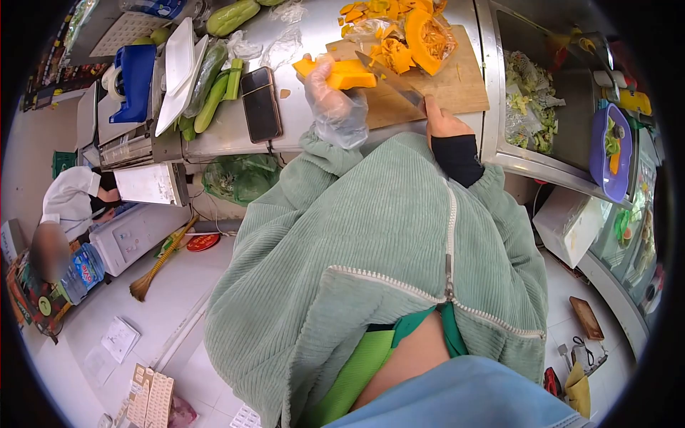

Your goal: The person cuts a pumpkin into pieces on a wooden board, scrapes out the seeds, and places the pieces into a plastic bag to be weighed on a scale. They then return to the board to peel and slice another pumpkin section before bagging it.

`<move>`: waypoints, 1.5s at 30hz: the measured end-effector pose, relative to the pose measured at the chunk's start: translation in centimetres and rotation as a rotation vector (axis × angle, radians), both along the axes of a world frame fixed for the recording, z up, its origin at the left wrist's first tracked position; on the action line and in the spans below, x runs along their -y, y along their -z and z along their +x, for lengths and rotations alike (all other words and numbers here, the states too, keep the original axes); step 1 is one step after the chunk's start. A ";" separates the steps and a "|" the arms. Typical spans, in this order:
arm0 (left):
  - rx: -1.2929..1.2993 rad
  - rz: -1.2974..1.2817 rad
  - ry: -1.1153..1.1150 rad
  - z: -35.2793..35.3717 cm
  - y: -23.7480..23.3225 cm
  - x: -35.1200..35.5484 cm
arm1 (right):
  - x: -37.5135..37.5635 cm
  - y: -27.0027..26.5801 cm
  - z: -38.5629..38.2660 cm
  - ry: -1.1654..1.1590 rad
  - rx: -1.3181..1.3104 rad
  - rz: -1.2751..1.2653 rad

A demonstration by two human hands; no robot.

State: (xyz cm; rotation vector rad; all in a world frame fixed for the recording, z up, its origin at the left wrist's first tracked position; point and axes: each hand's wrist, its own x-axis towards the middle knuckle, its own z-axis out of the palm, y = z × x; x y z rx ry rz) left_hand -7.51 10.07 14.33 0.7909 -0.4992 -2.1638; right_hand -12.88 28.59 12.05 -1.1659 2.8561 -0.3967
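Observation:
My left hand, in a clear plastic glove, is closed round a long orange piece of pumpkin over the left part of the wooden cutting board. My right hand is bare and grips the handle of a knife. The blade points up and left, its tip beside the right end of the piece. Behind the blade, a cut pumpkin shows its seeds, and orange peelings are heaped around it on the board.
Left of my hands are a phone, green vegetables, white trays and a blue tape dispenser. A sink with leafy scraps and a purple basket are at right. Another person is at far left.

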 end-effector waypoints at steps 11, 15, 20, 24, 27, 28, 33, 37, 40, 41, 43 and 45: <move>-0.051 0.107 0.115 1.1 3.2 2.0 | 0.2 0.2 -1.7 0.066 0.528 -0.326; 0.032 0.186 0.024 1.8 4.3 3.1 | -2.1 -0.7 -3.0 0.027 0.838 -0.465; 0.005 0.232 0.013 3.2 4.6 5.7 | -4.0 -2.2 -5.5 -0.233 0.462 0.119; 0.016 0.279 0.022 3.2 4.1 5.5 | -2.0 -3.0 -7.3 -0.205 0.215 0.254; 0.049 0.255 0.092 3.0 4.4 4.9 | 0.6 -3.8 -8.1 -0.300 0.081 0.253; 0.055 0.262 0.125 2.9 4.9 4.7 | 1.5 -4.2 -8.4 -0.311 0.036 0.229; 0.194 0.338 0.208 2.3 4.0 3.4 | 5.8 -6.1 -12.0 -0.445 -0.190 0.253; 0.097 0.271 0.188 2.0 4.3 2.7 | 8.3 -3.7 -13.8 -0.163 0.110 0.148; 0.114 0.091 0.210 2.0 6.3 3.1 | 8.0 -3.5 -13.7 -0.284 -0.115 0.248; 0.080 -0.063 0.200 2.1 5.7 2.9 | 7.6 -3.0 -13.3 -0.271 0.008 0.141; 0.051 -0.210 0.200 2.2 4.5 2.4 | 6.2 -2.2 -12.1 -0.247 0.138 0.039; 0.202 -0.584 0.204 1.7 3.4 2.2 | 4.5 -2.8 -10.1 -0.259 0.343 -0.195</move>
